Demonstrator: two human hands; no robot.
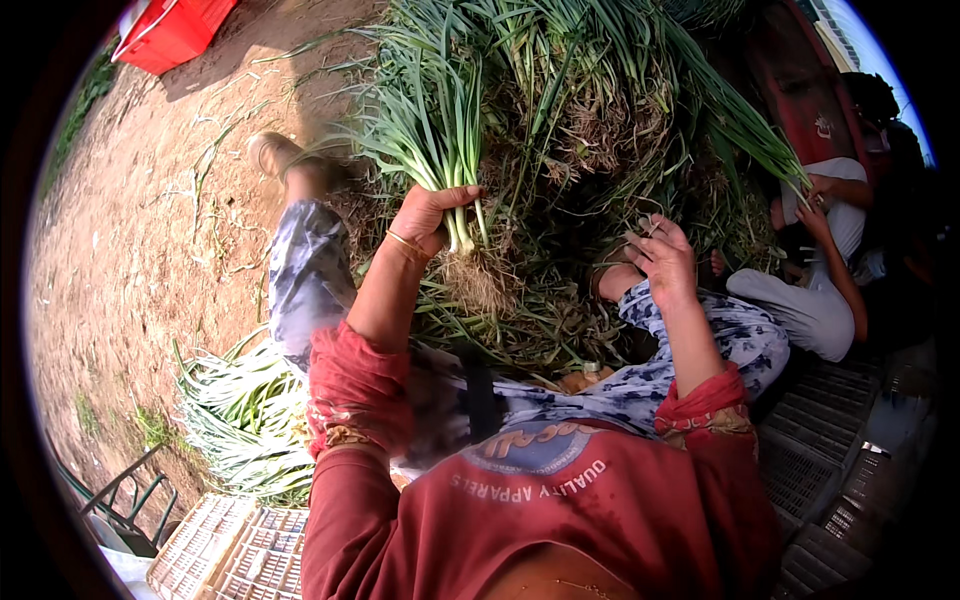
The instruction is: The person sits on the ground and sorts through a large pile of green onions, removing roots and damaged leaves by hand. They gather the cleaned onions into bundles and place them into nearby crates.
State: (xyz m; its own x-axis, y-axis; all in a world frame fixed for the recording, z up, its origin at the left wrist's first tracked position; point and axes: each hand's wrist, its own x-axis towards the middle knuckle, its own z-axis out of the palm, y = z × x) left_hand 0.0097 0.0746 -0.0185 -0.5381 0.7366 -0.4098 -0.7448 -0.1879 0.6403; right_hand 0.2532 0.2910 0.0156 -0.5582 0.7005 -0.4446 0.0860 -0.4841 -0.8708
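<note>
My left hand (pixel 424 219) is closed around the white stalks of a bunch of green onions (pixel 439 142). The green leaves fan up and away, and a tangle of pale brown roots (pixel 480 279) hangs below the fist. My right hand (pixel 664 253) is raised over my right shin, fingers curled and spread apart. Something greyish shows at its fingertips, too small to make out. Beyond both hands lies a large heap of green onions (pixel 585 67), its matted roots (pixel 600 142) turned towards me. Loose leaf trimmings (pixel 517 330) cover the ground between my legs.
Another person's hands (pixel 821 199) hold long green leaves at the right. At lower left, a pile of pale-stemmed green onions (pixel 244 420) lies near white plastic crates (pixel 225 544). Dark crates (pixel 814 442) stand at lower right, and a red crate (pixel 172 34) is at upper left.
</note>
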